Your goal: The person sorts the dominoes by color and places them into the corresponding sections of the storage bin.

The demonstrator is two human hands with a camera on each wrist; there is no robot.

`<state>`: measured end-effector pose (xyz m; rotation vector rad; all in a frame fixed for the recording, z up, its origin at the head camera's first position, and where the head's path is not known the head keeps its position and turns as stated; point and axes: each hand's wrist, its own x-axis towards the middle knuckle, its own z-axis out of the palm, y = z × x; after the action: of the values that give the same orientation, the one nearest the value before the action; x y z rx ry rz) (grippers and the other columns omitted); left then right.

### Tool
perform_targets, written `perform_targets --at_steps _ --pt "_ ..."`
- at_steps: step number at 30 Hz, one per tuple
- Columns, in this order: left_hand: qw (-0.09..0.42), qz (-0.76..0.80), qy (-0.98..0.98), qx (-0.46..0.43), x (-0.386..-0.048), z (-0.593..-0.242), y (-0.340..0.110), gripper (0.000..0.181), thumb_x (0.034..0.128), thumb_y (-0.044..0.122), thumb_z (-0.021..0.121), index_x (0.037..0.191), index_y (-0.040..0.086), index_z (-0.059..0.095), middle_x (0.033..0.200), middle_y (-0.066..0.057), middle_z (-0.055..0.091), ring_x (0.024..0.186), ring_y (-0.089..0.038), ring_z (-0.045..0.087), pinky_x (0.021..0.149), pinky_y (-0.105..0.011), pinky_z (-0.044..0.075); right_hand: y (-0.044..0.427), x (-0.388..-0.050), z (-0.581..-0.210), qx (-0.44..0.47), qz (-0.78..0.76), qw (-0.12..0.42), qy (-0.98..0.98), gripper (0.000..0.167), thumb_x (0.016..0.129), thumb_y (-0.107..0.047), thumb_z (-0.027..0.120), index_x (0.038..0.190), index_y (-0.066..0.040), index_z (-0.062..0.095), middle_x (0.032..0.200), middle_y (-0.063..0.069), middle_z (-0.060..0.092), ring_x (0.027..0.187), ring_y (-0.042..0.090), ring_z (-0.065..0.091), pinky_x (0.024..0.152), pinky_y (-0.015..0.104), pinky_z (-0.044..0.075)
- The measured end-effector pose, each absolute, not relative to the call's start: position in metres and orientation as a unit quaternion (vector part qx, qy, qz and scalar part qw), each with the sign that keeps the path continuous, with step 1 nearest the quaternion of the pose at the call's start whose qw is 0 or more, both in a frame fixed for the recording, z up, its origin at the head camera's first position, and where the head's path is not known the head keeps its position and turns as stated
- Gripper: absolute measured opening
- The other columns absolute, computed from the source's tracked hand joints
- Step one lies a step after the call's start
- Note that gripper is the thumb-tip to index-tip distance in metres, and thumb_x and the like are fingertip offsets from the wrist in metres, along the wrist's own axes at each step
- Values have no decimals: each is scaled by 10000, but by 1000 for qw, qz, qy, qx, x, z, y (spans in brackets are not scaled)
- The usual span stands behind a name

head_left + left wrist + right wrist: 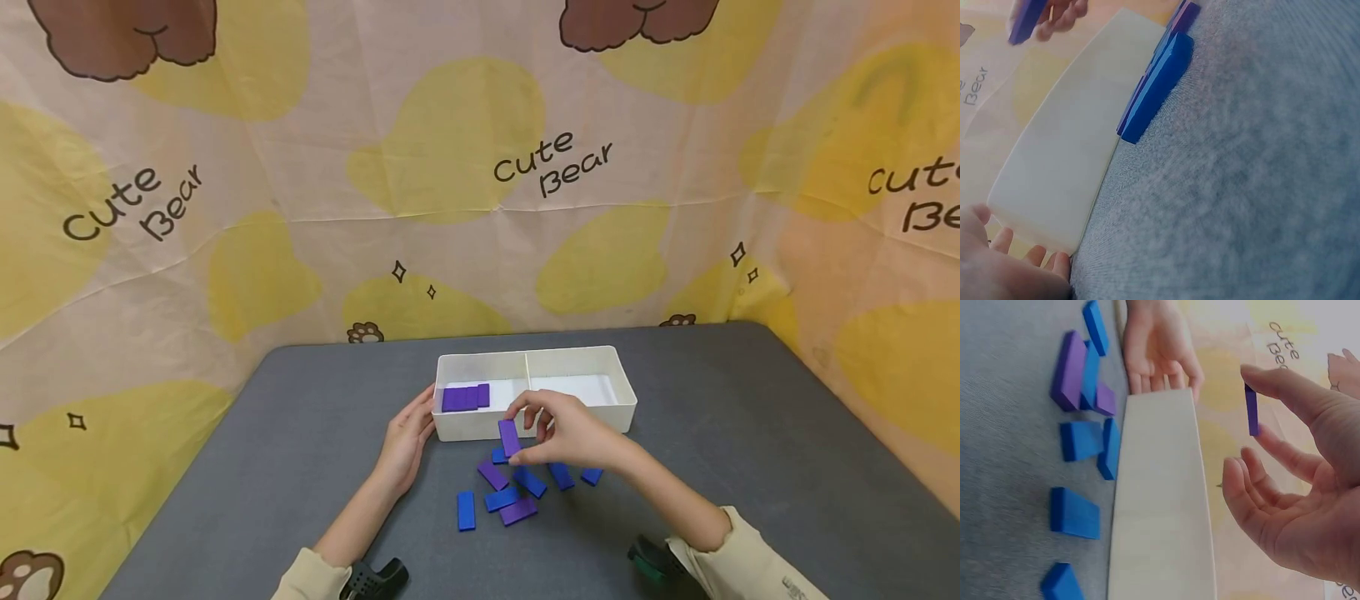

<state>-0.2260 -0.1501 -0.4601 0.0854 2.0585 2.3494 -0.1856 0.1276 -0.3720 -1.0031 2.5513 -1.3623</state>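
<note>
Thumb and index finger of my right hand (566, 429) pinch a purple block (509, 437) by its ends, raised in front of the white box (480, 427). Its other fingers are bent and touch nothing in the right wrist view. At the box's left end, my left hand (405, 446) rests its fingers against the outer wall. Purple blocks (465, 397) lie side by side in the left compartment. On the table before the box are several blue blocks, one upright in line at the left (466, 510), and loose purple blocks (518, 511).
A divider (527, 367) splits the box in two, with bare floor showing in the right compartment (588, 389). Grey cloth covers the table (322, 433). Behind it hangs a patterned curtain (450, 250). Dark straps (375, 579) sit at both wrists.
</note>
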Motion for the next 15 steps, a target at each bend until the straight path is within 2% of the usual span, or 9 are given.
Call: perform_targets --at_steps 9,15 --pt "8 750 661 25 -225 -460 -150 531 1115 183 490 1589 -45 409 1652 -227 401 1512 -383 411 1266 -547 286 121 -213 -362 -275 -410 -7 870 450 787 -230 937 1161 -104 721 1019 129 625 837 208 626 769 343 557" --pt "7 749 662 27 -225 -459 -150 535 1119 198 489 1591 -38 409 1653 -223 401 1515 -378 408 1266 -546 288 118 -232 -364 -243 -409 -16 880 441 792 -234 933 1165 -104 737 1147 221 608 972 371 627 855 451 572"
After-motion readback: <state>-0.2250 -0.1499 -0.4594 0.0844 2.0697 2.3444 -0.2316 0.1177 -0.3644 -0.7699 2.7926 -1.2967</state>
